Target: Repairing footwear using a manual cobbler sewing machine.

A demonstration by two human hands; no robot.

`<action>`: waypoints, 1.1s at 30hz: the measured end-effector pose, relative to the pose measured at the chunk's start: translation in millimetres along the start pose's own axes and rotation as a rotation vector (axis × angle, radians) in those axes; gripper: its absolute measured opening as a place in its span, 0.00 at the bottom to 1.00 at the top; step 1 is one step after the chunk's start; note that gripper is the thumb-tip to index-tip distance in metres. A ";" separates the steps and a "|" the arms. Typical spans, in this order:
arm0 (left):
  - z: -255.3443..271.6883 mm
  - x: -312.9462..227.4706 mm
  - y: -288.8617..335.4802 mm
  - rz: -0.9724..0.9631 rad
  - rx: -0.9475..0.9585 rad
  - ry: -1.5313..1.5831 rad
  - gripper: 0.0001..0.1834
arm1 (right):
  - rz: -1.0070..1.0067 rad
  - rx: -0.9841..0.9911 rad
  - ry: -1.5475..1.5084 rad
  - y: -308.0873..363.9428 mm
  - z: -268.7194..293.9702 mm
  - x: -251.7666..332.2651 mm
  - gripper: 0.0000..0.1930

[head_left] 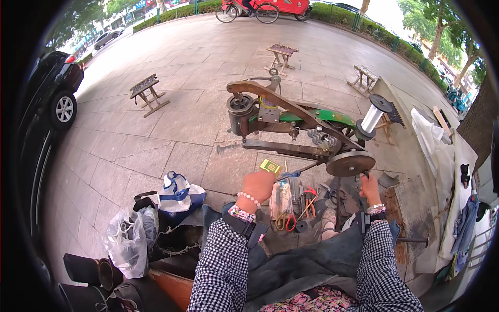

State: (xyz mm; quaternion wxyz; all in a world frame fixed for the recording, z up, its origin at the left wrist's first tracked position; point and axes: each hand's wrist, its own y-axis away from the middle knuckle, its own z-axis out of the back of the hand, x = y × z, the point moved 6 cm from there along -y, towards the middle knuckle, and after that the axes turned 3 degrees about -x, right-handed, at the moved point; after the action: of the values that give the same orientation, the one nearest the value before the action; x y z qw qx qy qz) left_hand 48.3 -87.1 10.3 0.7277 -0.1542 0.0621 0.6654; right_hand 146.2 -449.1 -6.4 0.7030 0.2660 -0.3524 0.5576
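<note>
A hand-cranked shoe-repair sewing machine (291,112), with a rusty curved arm and green paint, stands in front of me. My right hand (370,190) is closed around the small dark handle at the rim of its round hand wheel (351,164). On the left, my left hand (259,186) is a fist, back upward, below the machine's lower bar; what it holds is hidden. Right beside its knuckles shows a yellow-green card (270,166). A rod wrapped in blue cloth (289,175) runs from near this fist toward the wheel. A spool of pale thread (371,119) sits on the machine's right end.
Below my hands lie red-handled pliers (311,193), scissors (286,220) and other tools. Bags, one of clear plastic (126,242), are at left. Folding stools (148,94) stand on the paving. A dark apron (306,268) covers my lap; a black car (52,99) is parked at left.
</note>
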 end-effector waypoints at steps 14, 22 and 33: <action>-4.7 -1.7 -7.3 -0.045 0.001 0.048 0.06 | -0.003 0.197 -0.361 37.7 -16.7 101.3 0.16; 19.9 1.1 -12.6 -0.094 -0.201 0.546 0.12 | 0.021 0.067 0.009 6.9 -2.9 13.3 0.18; 21.3 4.7 -20.6 0.003 -0.390 0.377 0.08 | 0.062 0.277 -0.316 58.2 -69.0 98.6 0.16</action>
State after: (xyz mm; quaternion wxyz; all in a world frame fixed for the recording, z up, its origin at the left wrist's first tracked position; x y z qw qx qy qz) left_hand 66.6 -77.5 32.0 0.6589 -0.4126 0.0673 0.6254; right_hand 116.1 -323.5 28.5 0.5781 0.4333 -0.3864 0.5733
